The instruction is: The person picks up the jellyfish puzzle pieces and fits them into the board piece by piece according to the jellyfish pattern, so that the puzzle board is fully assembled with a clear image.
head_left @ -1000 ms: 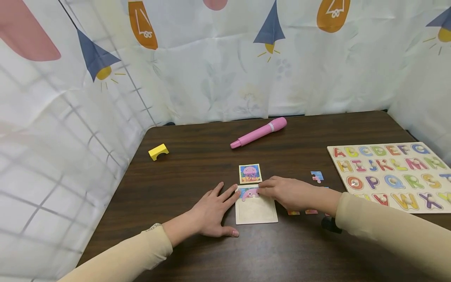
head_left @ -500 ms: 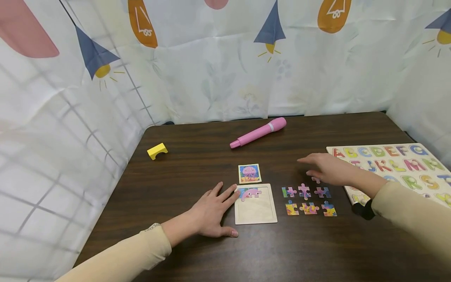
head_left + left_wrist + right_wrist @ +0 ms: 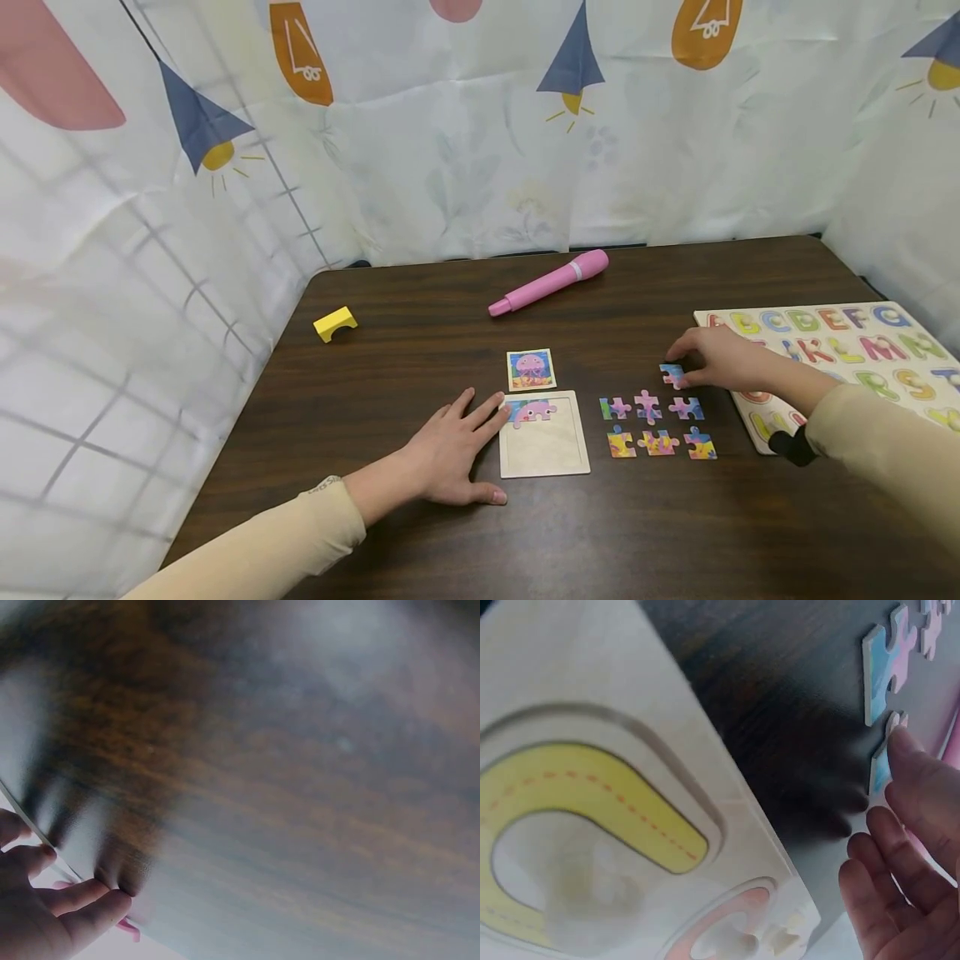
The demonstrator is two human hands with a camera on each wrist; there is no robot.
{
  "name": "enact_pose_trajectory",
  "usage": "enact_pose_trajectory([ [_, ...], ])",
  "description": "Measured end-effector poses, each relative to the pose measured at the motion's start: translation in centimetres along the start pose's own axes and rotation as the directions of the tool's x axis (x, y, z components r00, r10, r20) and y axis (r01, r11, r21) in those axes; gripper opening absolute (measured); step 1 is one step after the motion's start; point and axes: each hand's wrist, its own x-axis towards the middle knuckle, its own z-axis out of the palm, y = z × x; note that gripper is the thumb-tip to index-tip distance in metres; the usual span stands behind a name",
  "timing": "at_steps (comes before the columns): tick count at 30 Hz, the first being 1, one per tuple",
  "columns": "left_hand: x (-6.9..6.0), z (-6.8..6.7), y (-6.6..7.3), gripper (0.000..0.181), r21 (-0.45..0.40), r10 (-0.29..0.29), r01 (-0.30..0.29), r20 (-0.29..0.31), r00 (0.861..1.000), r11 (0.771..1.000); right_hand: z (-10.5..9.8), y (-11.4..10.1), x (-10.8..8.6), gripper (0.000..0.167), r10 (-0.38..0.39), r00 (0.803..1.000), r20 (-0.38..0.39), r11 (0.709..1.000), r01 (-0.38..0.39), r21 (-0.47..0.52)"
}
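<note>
In the head view my left hand lies with spread fingers on the table, fingertips at the left edge of a square wooden puzzle tray. Joined puzzle pieces with a pink eyed figure fill part of the tray's top row. My right hand pinches a blue-and-pink puzzle piece between thumb and fingers, at table level. The right wrist view shows the thumb over that piece. Two rows of loose pieces, with a pink cross-shaped piece and a yellow-blue one, lie in front of it.
A jellyfish picture card lies just behind the tray. Under my right forearm is a wooden alphabet board. A pink toy microphone and a yellow arch block lie farther back. Curtains border the table.
My right hand has left the tray and moved right to the top loose piece, first with fingers extended, now gripping it. The left hand has stayed in place.
</note>
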Motion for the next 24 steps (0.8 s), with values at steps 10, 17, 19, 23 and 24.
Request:
enact_pose_trajectory([
  [10, -0.03, 0.07, -0.01, 0.108, 0.006, 0.001, -0.001, -0.007, 1.000, 1.000, 0.28, 0.15, 0.06, 0.034, -0.009, 0.999, -0.034, 1.000, 0.009, -0.002],
  [17, 0.06, 0.03, 0.01, 0.108, 0.004, -0.003, 0.003, 0.000, 1.000, 1.000, 0.40, 0.04, 0.20, 0.029, 0.014, 0.999, -0.039, 1.000, -0.013, 0.013],
  [19, 0.07, 0.05, 0.01, 0.108, 0.006, -0.001, 0.001, 0.000, 1.000, 1.000, 0.42, -0.01, 0.27, 0.029, 0.026, 0.999, -0.035, 0.999, -0.025, 0.021],
  [23, 0.07, 0.09, 0.00, 0.108, 0.009, 0.002, -0.002, -0.002, 1.000, 1.000, 0.34, -0.23, 0.49, 0.028, 0.049, 0.998, -0.041, 0.998, -0.048, 0.029],
  [24, 0.06, 0.10, 0.00, 0.108, 0.010, 0.001, -0.001, -0.002, 1.000, 1.000, 0.28, -0.29, 0.53, 0.027, 0.054, 0.998, -0.042, 0.998, -0.053, 0.038],
])
